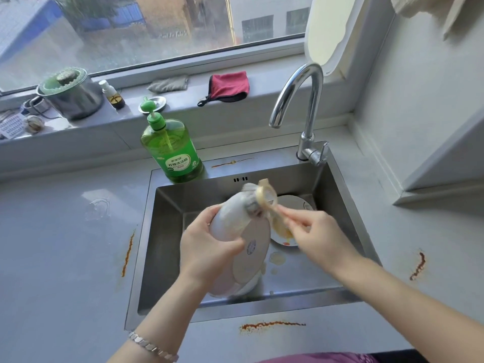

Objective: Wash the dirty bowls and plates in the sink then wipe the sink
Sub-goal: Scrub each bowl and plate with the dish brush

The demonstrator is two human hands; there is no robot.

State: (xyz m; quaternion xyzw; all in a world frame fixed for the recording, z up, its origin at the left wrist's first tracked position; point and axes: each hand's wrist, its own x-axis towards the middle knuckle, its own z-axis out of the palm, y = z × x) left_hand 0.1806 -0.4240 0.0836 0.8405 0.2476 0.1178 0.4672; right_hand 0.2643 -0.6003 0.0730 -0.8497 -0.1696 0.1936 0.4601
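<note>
My left hand (209,242) grips a white bowl (252,258) tilted over the steel sink (167,231), its underside with a round stamp turned toward me. My right hand (311,231) pinches the yellowish handle of a scrubber (267,195). The scrubber's grey wire head presses on the bowl's upper edge. Behind them a dirty plate (290,203) with yellow residue lies on the sink floor at the back right, partly hidden by my right hand.
A green dish soap bottle (172,150) stands on the sink's back left corner. The chrome tap (303,106) arches over the back right. On the windowsill lie a red cloth (230,85), a grey cloth (169,83) and a steel pot (70,95). Rust streaks mark the counter.
</note>
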